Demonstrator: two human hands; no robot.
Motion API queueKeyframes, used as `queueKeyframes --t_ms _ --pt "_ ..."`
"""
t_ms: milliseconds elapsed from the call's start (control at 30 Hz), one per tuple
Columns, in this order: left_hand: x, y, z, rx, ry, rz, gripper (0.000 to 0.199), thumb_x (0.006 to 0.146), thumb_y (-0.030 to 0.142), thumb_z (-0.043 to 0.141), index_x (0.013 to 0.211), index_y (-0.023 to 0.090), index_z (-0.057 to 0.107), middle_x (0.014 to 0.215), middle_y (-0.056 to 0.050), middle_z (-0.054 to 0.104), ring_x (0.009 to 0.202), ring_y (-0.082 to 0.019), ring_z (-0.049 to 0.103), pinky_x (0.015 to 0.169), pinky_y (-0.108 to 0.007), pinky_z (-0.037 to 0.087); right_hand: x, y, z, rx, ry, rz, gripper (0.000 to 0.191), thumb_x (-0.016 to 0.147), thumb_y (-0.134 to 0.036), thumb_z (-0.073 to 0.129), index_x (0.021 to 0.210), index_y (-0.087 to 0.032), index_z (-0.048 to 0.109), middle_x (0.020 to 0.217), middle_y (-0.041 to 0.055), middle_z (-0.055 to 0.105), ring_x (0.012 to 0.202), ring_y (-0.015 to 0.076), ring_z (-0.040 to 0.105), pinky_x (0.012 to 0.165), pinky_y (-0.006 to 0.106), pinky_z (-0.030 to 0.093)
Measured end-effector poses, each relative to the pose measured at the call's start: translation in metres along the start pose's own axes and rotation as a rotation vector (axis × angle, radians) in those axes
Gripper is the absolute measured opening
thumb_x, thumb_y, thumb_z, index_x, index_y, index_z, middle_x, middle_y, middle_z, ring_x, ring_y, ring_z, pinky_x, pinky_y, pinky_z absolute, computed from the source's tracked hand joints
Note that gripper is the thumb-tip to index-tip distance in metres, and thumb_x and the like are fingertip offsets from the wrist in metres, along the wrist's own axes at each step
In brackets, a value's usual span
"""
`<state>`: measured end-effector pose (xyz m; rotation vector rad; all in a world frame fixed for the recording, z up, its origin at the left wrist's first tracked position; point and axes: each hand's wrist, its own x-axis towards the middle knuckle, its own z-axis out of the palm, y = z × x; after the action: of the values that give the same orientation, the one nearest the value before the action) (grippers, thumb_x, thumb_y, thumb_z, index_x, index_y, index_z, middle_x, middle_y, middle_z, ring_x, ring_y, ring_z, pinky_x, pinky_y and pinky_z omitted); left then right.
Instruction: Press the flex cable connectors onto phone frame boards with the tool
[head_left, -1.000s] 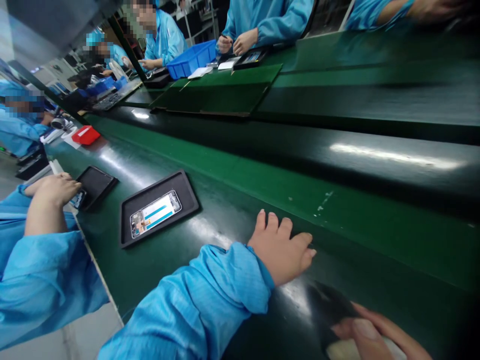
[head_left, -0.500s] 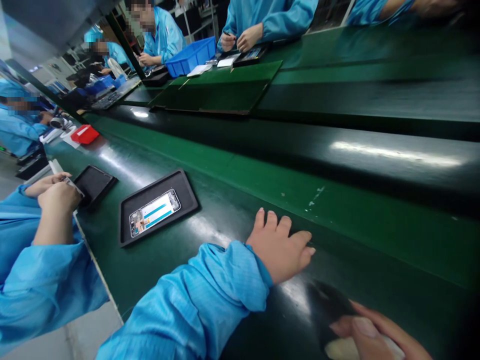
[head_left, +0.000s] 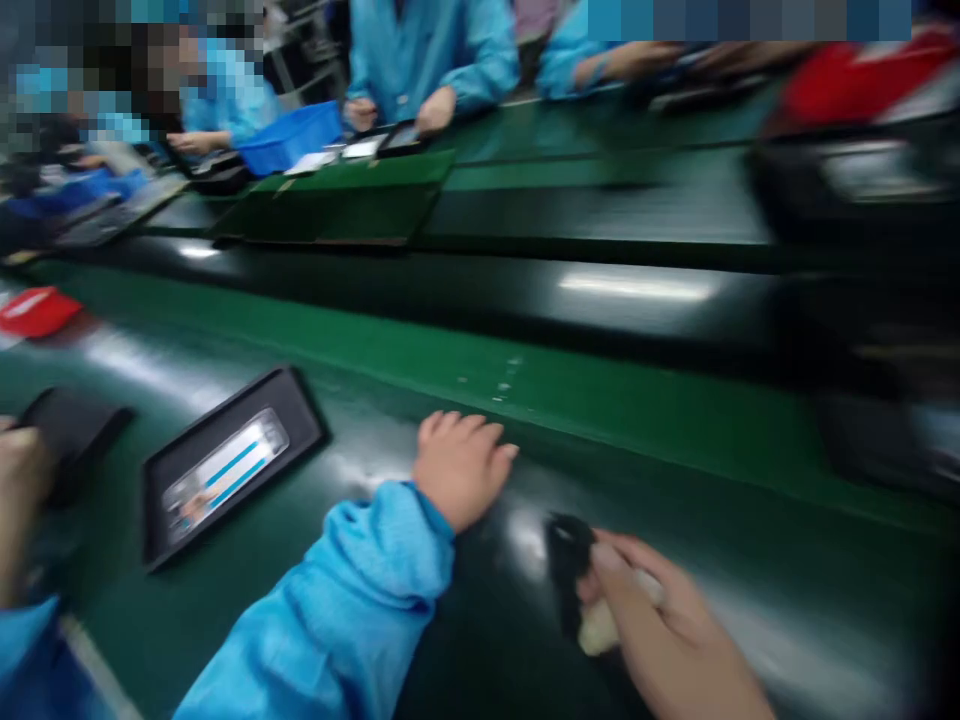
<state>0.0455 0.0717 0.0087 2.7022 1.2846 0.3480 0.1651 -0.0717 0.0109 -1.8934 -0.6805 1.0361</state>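
My left hand (head_left: 461, 468) lies palm down on the green work surface (head_left: 360, 640), its fingers stretched out and holding nothing. To its right, my right hand (head_left: 667, 610) pinches a small pale object (head_left: 600, 628) between thumb and fingers; blur and the fingers hide its kind. A dark patch (head_left: 568, 550) borders the fingertips, and I cannot tell whether it is part of the held object or a shadow. Left of my left hand, a black tray (head_left: 304, 400) holds an opened phone (head_left: 232, 465) with blue strips across it.
A co-worker's hand (head_left: 22, 490) is at the left edge beside another black tray (head_left: 75, 425). A red bin (head_left: 37, 312) stands beyond. Across the raised middle strip are a blue bin (head_left: 292, 138) and co-workers in blue. Blurred dark trays (head_left: 862, 190) line the right side.
The view has swung right, so the trays appear farther left and dark trays show at right. My right hand has come further into view with the pale object. My left hand's fingers are closer together.
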Motion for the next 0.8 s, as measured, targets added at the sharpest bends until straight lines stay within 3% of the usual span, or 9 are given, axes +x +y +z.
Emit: queueKeyframes --t_ms 67,167,233,267,367,533,700,800 --pt "0.003 -0.004 -0.001 0.032 0.0 -0.005 0.029 0.084 0.037 0.041 0.1 0.023 0.06 0.104 -0.002 0.061 0.101 -0.022 0.05 0.093 -0.043 0.032 0.015 -0.013 -0.019 0.074 0.138 -0.023 0.055 0.076 -0.06 0.047 0.104 -0.013 0.051 0.062 0.0035 0.059 0.056 0.0185 0.058 0.051 0.027 0.048" --pt "0.014 -0.011 0.0 0.112 -0.003 0.042 0.036 0.085 0.04 0.037 0.1 0.019 0.061 0.104 -0.008 0.061 0.101 -0.025 0.051 0.091 -0.044 0.034 0.045 -0.018 -0.08 0.014 0.55 -0.063 0.053 0.079 -0.054 0.043 0.114 -0.014 0.047 0.081 0.008 0.061 0.063 0.0201 0.059 0.058 0.033 0.049" --pt "0.021 -0.014 0.0 0.168 -0.003 0.074 0.041 0.084 0.042 0.033 0.099 0.017 0.062 0.103 -0.01 0.061 0.1 -0.027 0.052 0.088 -0.044 0.037 0.058 -0.009 -0.126 -0.312 0.841 -0.085 0.039 0.083 -0.038 0.04 0.111 -0.013 0.052 0.098 0.0127 0.059 0.086 0.0239 0.056 0.076 0.038 0.045" --pt "0.023 -0.014 0.0 0.188 0.001 0.085 0.044 0.084 0.043 0.031 0.098 0.016 0.063 0.102 -0.011 0.061 0.099 -0.027 0.052 0.088 -0.044 0.038 0.063 -0.002 -0.146 -0.49 0.886 -0.051 0.036 0.082 -0.031 0.039 0.109 -0.012 0.054 0.105 0.0141 0.056 0.098 0.0257 0.051 0.083 0.04 0.041" --pt "0.023 -0.013 -0.001 0.23 -0.002 0.092 0.051 0.084 0.047 0.026 0.097 0.014 0.063 0.1 -0.012 0.062 0.098 -0.027 0.054 0.087 -0.042 0.04 0.074 0.018 -0.182 -0.782 0.842 0.136 0.037 0.08 -0.023 0.04 0.112 -0.013 0.056 0.118 0.0138 0.048 0.107 0.03 0.044 0.088 0.044 0.036" --pt "0.025 -0.015 0.0 0.269 -0.051 0.054 0.055 0.082 0.051 0.025 0.098 0.014 0.062 0.101 -0.012 0.061 0.1 -0.028 0.053 0.086 -0.043 0.041 0.094 0.026 -0.197 -0.806 0.772 0.244 0.043 0.077 -0.027 0.044 0.12 -0.031 0.05 0.127 0.0064 0.041 0.097 0.0354 0.046 0.072 0.046 0.043" --pt "0.028 -0.016 0.001 0.252 -0.054 0.046 0.055 0.081 0.052 0.025 0.097 0.015 0.063 0.101 -0.011 0.061 0.099 -0.028 0.053 0.086 -0.043 0.041 0.103 0.024 -0.202 -0.866 0.71 0.194 0.038 0.08 -0.027 0.044 0.117 -0.029 0.052 0.126 0.0069 0.042 0.096 0.0332 0.047 0.073 0.043 0.043" --pt "0.027 -0.015 0.002 0.248 -0.055 0.044 0.056 0.08 0.052 0.024 0.097 0.015 0.063 0.102 -0.011 0.061 0.099 -0.028 0.053 0.087 -0.044 0.041 0.095 0.017 -0.19 -0.909 0.663 0.092 0.032 0.082 -0.025 0.045 0.113 -0.026 0.056 0.124 0.0055 0.043 0.096 0.0283 0.047 0.078 0.039 0.042"
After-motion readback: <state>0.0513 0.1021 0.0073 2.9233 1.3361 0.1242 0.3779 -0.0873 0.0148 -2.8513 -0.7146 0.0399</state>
